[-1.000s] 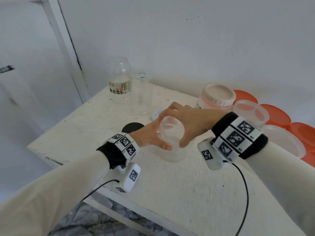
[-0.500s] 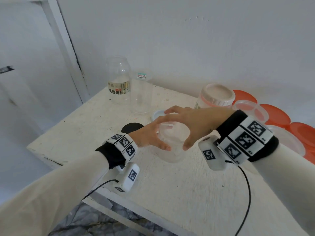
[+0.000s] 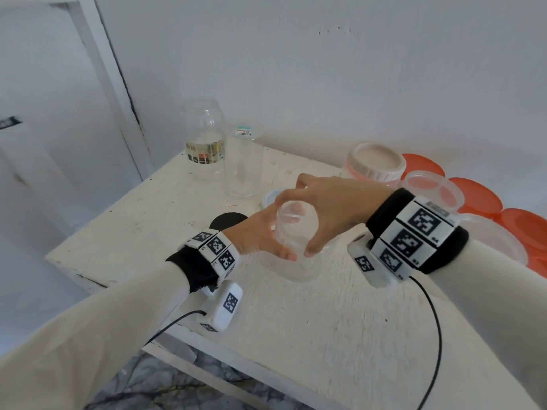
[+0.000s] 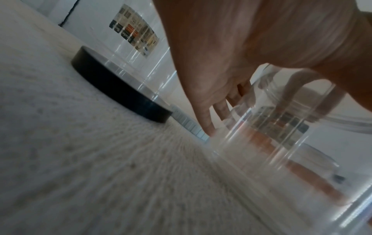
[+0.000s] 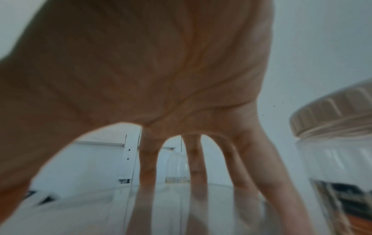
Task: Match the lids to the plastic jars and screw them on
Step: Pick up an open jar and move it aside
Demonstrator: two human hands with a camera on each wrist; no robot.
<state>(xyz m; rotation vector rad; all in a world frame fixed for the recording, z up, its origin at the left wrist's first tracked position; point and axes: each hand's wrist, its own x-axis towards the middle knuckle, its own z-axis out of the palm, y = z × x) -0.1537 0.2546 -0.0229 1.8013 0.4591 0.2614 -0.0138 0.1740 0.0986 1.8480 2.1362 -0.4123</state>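
A small clear plastic jar [image 3: 297, 261] stands upright near the middle of the white table [image 3: 325, 321]. My left hand [image 3: 257, 236] grips its body from the left, thumb in front. A clear lid [image 3: 291, 218] sits on the jar's mouth. From above, my right hand [image 3: 328, 208] holds the lid's rim with thumb and curled fingers. In the left wrist view my fingers [image 4: 206, 122] press against the jar [image 4: 277, 139]. In the right wrist view my fingers [image 5: 148, 167] reach down onto the clear lid [image 5: 181, 209].
A black lid [image 3: 226, 221] lies left of the jar, a pale lid [image 3: 269, 198] behind it. Two tall clear jars [image 3: 204, 137] [image 3: 244, 170] stand at the back. At the right are a beige-lidded jar [image 3: 374, 167], clear tubs [image 3: 432, 187] and orange lids [image 3: 476, 196].
My right hand let go of the lid and lifted with spread fingers, then came back down and took hold of the lid again. My left hand kept its hold on the jar.
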